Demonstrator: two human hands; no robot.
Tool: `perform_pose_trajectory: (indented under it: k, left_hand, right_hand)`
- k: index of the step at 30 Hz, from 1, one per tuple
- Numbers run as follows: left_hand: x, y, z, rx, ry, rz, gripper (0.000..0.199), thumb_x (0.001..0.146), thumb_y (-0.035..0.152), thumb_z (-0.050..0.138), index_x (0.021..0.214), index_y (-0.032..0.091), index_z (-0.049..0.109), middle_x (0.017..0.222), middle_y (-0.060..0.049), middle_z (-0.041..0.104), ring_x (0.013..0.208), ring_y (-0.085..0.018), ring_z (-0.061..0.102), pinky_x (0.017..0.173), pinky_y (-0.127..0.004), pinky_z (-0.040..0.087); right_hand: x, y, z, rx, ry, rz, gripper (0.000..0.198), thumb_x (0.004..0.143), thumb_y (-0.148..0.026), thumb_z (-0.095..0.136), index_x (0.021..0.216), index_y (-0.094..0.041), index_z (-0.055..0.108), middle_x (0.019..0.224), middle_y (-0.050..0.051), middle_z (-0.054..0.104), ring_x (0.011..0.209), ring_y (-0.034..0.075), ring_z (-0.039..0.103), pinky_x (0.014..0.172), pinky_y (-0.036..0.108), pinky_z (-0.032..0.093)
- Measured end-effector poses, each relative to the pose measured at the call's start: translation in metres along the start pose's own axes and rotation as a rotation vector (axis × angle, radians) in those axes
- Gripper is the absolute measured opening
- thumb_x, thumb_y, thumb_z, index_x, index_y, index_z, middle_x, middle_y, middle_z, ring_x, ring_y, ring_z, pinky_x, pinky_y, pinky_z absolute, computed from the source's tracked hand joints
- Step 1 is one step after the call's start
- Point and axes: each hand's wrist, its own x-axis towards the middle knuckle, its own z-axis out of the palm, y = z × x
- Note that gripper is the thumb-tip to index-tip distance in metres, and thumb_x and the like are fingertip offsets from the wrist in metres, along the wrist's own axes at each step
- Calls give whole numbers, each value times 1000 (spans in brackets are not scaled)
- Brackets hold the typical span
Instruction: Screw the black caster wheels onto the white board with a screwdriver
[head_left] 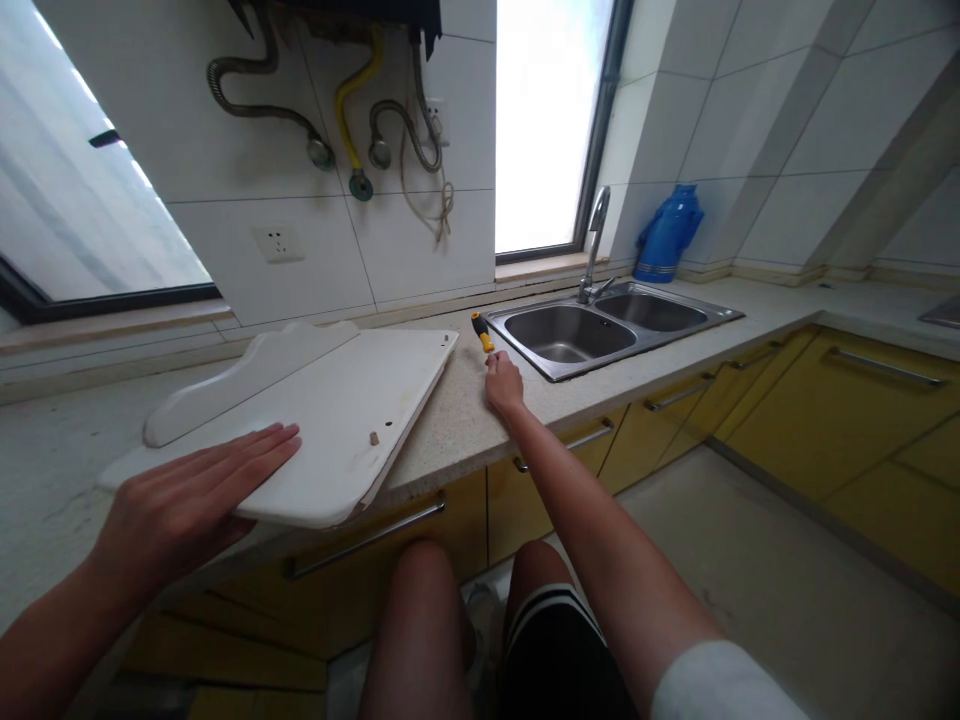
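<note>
- My left hand lies flat, grip released, on the white board near the tabletop edge.
- My right hand pinches the yellow-handled screwdriver beside the sink.

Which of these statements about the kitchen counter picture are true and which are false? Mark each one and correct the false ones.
1. The left hand lies flat on the white board. True.
2. The right hand is inside the sink. False: it is on the counter, at a screwdriver with a yellow and black handle, beside the sink.
3. A blue jug stands in the corner behind the sink. True.
4. The white board hangs on the wall. False: it lies on the counter, one corner past the edge.
5. The cupboard doors under the counter are yellow. True.
</note>
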Motion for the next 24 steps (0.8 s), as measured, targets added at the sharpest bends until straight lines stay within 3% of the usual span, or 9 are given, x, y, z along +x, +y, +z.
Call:
perform_pose_trajectory:
  k: [3, 9, 12, 17, 19, 21, 24]
  left_hand:
    - [8, 8, -6, 5, -23, 83, 72, 112, 33, 48, 181, 41, 32, 158, 0, 72, 126, -30, 81, 101, -43, 69]
    - [23, 41, -7, 43, -38, 169, 78, 112, 15, 47, 184, 35, 25, 151, -5, 77, 128, -25, 80, 108, -36, 64]
    - [33, 62, -9, 74, 0, 196, 76, 109, 5, 46, 180, 28, 35, 148, -8, 78, 128, -25, 80, 108, -37, 64]
    - [50, 90, -14, 201, 57, 310, 46, 104, 0, 49, 142, 11, 71, 134, -16, 84, 118, -27, 83, 95, -37, 67]
    - [56, 102, -11, 230, 68, 316, 40, 103, 0, 49, 133, 9, 74, 129, -19, 84, 114, -28, 84, 93, -38, 67]
    - [62, 116, -4, 238, 56, 303, 39, 103, 1, 50, 133, 6, 75, 128, -23, 83, 113, -30, 84, 93, -40, 67]
    - [75, 140, 14, 217, -2, 263, 39, 105, 3, 50, 134, 2, 75, 130, -30, 81, 115, -35, 83, 95, -44, 67]
  right_hand:
    - [0, 1, -1, 88, 38, 1, 45, 107, -48, 72, 140, -19, 68, 141, 11, 71, 124, 25, 72, 107, 49, 65]
    - [-6, -7, -10, 312, 94, -82, 46, 108, -49, 71, 141, -18, 67, 134, 10, 72, 114, 22, 74, 99, 44, 67]
    - [-25, -12, -17, 394, 154, -154, 44, 108, -49, 71, 139, -18, 68, 130, 9, 73, 109, 20, 74, 95, 41, 68]
    - [-112, -1, -45, 469, 276, -353, 39, 109, -52, 68, 126, -16, 69, 111, 5, 73, 90, 14, 71, 80, 32, 65]
    - [-159, 9, -64, 464, 304, -463, 35, 109, -53, 67, 109, -17, 66, 91, -1, 65, 77, 12, 64, 69, 26, 58]
    - [-200, 17, -85, 418, 331, -564, 37, 109, -49, 67, 85, -22, 56, 71, -5, 48, 60, 10, 47, 54, 24, 41]
    - [-241, 16, -116, 287, 322, -754, 50, 114, -38, 57, 69, -24, 39, 65, -4, 37, 57, 12, 38, 53, 30, 32]
